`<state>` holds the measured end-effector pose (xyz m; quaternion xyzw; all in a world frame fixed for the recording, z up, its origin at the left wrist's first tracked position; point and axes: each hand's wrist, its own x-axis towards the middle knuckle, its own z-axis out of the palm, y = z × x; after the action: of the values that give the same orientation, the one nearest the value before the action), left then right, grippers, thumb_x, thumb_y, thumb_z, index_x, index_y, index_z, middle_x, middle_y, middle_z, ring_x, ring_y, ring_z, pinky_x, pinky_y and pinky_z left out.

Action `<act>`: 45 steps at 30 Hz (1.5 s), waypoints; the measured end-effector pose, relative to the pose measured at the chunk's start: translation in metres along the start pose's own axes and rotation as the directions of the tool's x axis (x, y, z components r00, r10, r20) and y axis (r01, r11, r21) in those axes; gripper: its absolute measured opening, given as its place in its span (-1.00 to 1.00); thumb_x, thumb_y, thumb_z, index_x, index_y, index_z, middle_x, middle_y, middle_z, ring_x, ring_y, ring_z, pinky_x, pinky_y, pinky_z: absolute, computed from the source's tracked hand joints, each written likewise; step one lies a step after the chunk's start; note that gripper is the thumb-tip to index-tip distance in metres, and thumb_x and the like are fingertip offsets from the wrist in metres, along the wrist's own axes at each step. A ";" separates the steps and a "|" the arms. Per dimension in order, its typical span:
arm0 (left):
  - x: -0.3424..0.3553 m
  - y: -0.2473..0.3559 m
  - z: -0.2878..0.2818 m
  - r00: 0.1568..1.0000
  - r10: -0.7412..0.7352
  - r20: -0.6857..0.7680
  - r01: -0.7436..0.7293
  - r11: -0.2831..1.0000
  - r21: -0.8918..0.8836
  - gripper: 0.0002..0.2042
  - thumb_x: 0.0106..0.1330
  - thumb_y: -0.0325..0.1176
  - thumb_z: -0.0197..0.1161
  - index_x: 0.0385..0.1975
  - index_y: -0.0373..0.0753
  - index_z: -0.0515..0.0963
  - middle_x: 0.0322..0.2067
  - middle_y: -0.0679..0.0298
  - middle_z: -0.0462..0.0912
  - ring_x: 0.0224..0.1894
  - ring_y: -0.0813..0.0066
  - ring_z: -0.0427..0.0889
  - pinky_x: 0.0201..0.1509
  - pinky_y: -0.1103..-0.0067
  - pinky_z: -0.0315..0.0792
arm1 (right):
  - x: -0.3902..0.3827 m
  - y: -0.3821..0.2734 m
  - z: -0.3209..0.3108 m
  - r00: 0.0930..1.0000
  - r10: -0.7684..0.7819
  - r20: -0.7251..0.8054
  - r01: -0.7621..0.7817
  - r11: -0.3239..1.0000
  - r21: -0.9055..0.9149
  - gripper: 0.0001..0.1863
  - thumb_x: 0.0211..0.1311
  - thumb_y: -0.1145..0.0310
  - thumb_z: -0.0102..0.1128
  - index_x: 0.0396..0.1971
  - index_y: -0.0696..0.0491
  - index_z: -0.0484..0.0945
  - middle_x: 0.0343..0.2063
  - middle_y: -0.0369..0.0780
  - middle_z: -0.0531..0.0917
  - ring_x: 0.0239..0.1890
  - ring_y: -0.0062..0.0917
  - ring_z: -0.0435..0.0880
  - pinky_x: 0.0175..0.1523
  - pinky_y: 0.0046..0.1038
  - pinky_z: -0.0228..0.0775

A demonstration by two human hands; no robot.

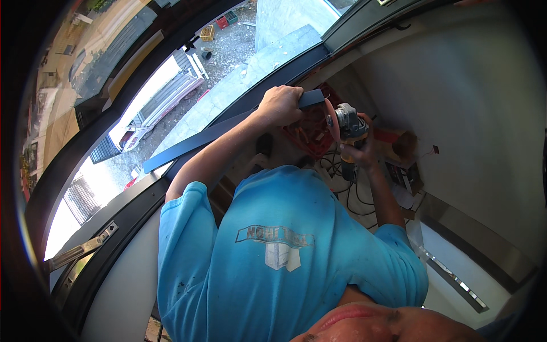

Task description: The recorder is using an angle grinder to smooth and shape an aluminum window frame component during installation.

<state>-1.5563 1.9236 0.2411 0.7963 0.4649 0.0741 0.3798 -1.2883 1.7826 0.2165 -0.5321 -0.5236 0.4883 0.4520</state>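
Observation:
My left hand is closed around a long dark grey metal bar, near its right end. The bar slants from lower left to upper right along the window opening, passing behind my left forearm. In my right hand is an angle grinder with a grey head and a reddish disc. My fingers wrap round its body. The disc stands right at the bar's end; whether it touches the metal, I cannot tell.
Below my hands lies a red crate or case, with dark cables on the floor. An open box sits by the right wall. A dark frame borders the opening to a gravel yard with a white vehicle.

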 end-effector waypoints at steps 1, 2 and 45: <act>0.000 0.000 -0.001 1.000 0.004 0.000 -0.004 1.000 -0.001 -0.76 -0.06 -0.32 0.35 -0.37 -0.25 0.61 -0.42 0.02 0.69 -0.26 0.05 0.70 -0.14 0.28 0.54 | 0.000 0.000 0.000 1.000 -0.008 -0.002 0.008 1.000 -0.025 -0.03 -0.19 0.65 0.39 0.33 -0.05 0.17 0.05 -0.22 0.48 0.03 -0.49 0.57 0.12 -0.41 0.44; -0.001 0.001 -0.001 1.000 0.004 0.000 -0.004 1.000 -0.001 -0.76 -0.06 -0.32 0.35 -0.37 -0.25 0.61 -0.42 0.02 0.69 -0.26 0.05 0.70 -0.14 0.28 0.54 | 0.000 -0.001 0.000 1.000 -0.007 -0.002 0.007 1.000 -0.025 -0.03 -0.19 0.65 0.39 0.33 -0.05 0.17 0.05 -0.22 0.48 0.03 -0.49 0.57 0.12 -0.41 0.44; 0.002 -0.004 0.005 0.999 -0.028 0.030 0.028 0.999 0.018 -0.71 -0.11 -0.28 0.38 -0.34 -0.21 0.60 -0.41 0.04 0.70 -0.23 0.05 0.70 -0.13 0.27 0.54 | 0.016 -0.014 0.000 0.996 0.083 0.037 -0.080 0.994 -0.075 -0.04 -0.21 0.58 0.34 0.33 -0.04 0.17 0.05 -0.26 0.45 0.10 -0.50 0.48 0.20 -0.42 0.33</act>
<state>-1.5555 1.9239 0.2348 0.7940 0.4709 0.0528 0.3809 -1.2898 1.7995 0.2294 -0.5594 -0.5278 0.4974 0.4013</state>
